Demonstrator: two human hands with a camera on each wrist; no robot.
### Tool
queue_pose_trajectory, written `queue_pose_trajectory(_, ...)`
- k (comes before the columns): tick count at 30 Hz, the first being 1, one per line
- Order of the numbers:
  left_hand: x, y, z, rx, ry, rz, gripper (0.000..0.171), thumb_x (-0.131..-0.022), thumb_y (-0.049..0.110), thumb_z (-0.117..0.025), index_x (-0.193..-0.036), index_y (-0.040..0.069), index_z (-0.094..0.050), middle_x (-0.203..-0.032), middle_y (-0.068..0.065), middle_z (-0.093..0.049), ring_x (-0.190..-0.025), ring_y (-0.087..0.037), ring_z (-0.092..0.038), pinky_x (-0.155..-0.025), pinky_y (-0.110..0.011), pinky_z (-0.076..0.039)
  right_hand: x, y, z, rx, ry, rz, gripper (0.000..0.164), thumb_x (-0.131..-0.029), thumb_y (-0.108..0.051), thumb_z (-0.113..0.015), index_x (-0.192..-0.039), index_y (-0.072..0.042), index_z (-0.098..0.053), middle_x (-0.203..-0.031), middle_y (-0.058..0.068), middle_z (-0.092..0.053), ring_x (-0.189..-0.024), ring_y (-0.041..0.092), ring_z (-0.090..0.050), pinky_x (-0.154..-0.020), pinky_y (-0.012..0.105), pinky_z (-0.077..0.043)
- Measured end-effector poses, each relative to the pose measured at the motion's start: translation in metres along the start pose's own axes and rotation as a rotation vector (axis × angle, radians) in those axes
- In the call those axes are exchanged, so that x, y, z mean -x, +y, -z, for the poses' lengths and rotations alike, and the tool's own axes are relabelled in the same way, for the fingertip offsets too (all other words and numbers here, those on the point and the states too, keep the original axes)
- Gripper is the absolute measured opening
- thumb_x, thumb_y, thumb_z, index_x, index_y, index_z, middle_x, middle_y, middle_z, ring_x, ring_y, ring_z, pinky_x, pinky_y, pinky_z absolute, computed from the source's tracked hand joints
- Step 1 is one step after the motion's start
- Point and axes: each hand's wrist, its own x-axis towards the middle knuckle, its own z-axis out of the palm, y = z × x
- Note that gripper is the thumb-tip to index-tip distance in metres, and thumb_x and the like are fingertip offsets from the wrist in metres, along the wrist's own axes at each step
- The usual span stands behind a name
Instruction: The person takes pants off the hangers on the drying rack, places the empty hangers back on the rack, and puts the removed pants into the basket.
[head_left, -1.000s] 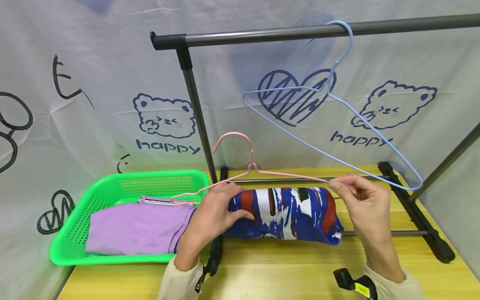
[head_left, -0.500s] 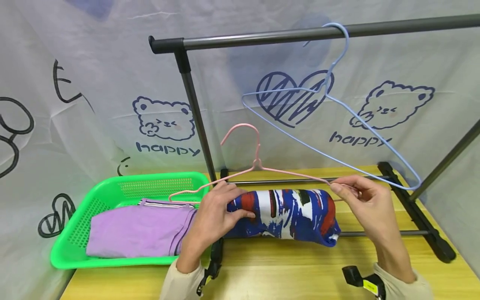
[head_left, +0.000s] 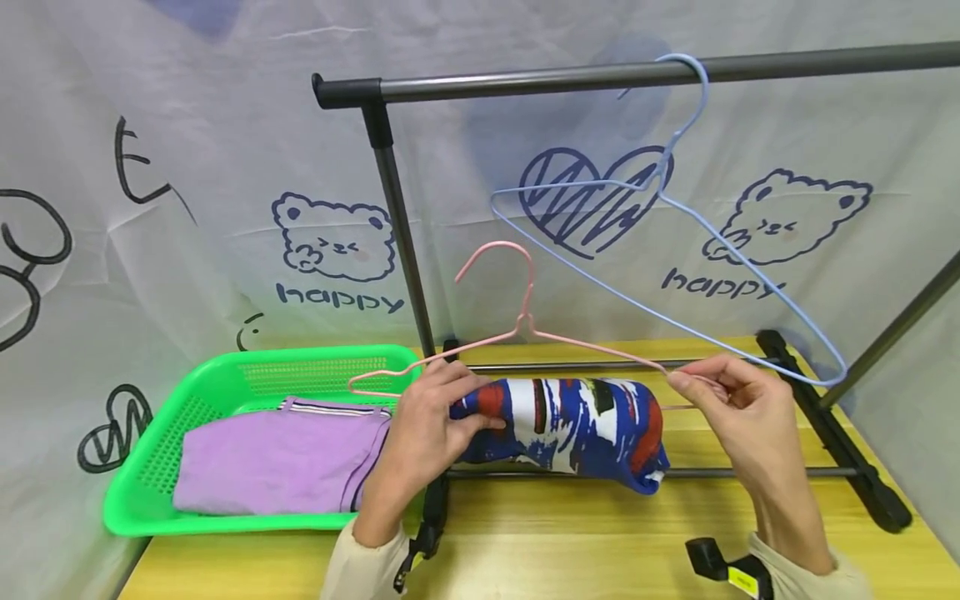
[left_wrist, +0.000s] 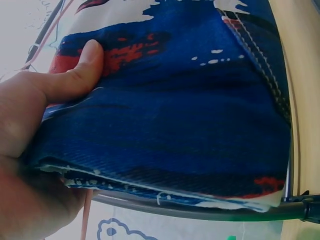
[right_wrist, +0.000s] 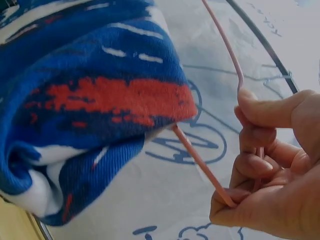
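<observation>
A pink wire hanger (head_left: 600,351) stands hook up in the head view, its lower bar running through the fold of blue, red and white patterned pants (head_left: 570,425). My left hand (head_left: 431,421) grips the pants at their left end, thumb across the front. Stitching along a seam of the pants (left_wrist: 200,125) shows in the left wrist view. At the other end my right hand (head_left: 750,408) holds the hanger's right corner. Its curled fingers (right_wrist: 250,165) wrap the wire in the right wrist view, a short way from the pants' edge.
A green basket (head_left: 225,522) with folded purple shorts (head_left: 277,458) stands at the left. Behind my hands rises a dark metal clothes rack (head_left: 487,86), with a blue hanger (head_left: 585,269) hooked on its top rail. Its lower bars cross the wooden table (head_left: 570,542).
The pink hanger has shifted right, its hook rising a little. My right hand has moved slightly right with it, and the gap between that hand and the pants has widened.
</observation>
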Motion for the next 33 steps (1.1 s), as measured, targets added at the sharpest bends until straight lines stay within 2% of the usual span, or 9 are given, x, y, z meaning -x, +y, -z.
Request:
queue_pose_trajectory(8,0.0,0.002,-0.001,0.018,0.058,-0.013,0.036,-0.067,0.015,-0.098,-0.098,0.01,-0.08,-0.09,0.003,-0.07,-0.09,-0.02,-0.061,-0.088,-0.039,-0.054,0.005,-0.007,-0.006,0.013,0.016,-0.003,0.01,-0.088,0.005,-0.077,-0.094,0.01,-0.071,-0.082,0.005,-0.07,-0.061,0.008,-0.056,-0.055,0.016,-0.048)
queue_pose_trajectory(15,-0.001,0.008,-0.001,0.035,0.111,-0.041,0.037,-0.068,0.009,-0.097,-0.101,0.011,-0.081,-0.095,0.002,-0.071,-0.094,-0.02,-0.061,-0.083,-0.039,-0.056,0.008,-0.011,-0.01,0.01,0.049,-0.013,0.01,-0.088,0.005,-0.077,-0.093,0.011,-0.071,-0.082,0.006,-0.072,-0.06,0.01,-0.056,-0.055,0.017,-0.047)
queue_pose_trajectory(22,-0.002,0.011,-0.001,0.059,0.133,-0.033,0.038,-0.067,0.005,-0.097,-0.1,0.011,-0.081,-0.095,0.002,-0.069,-0.097,-0.019,-0.059,-0.081,-0.038,-0.055,0.011,-0.015,-0.015,0.094,0.05,0.004,0.006,-0.088,0.007,-0.076,-0.09,0.009,-0.071,-0.079,0.007,-0.073,-0.058,0.01,-0.056,-0.054,0.017,-0.047)
queue_pose_trajectory(27,-0.002,0.013,-0.002,0.072,0.15,-0.045,0.038,-0.066,0.005,-0.097,-0.1,0.011,-0.08,-0.095,0.002,-0.069,-0.096,-0.019,-0.06,-0.082,-0.038,-0.055,0.011,-0.016,-0.018,0.096,0.057,0.001,0.005,-0.088,0.008,-0.076,-0.089,0.008,-0.071,-0.077,0.006,-0.072,-0.056,0.01,-0.054,-0.053,0.017,-0.046)
queue_pose_trajectory(33,-0.002,0.016,-0.002,0.078,0.186,-0.065,0.037,-0.067,0.003,-0.095,-0.1,0.009,-0.08,-0.096,0.0,-0.071,-0.097,-0.021,-0.062,-0.087,-0.04,-0.055,0.014,-0.019,-0.022,0.158,0.058,0.017,0.009,-0.089,0.002,-0.077,-0.092,0.008,-0.072,-0.078,0.005,-0.072,-0.057,0.011,-0.055,-0.053,0.017,-0.049)
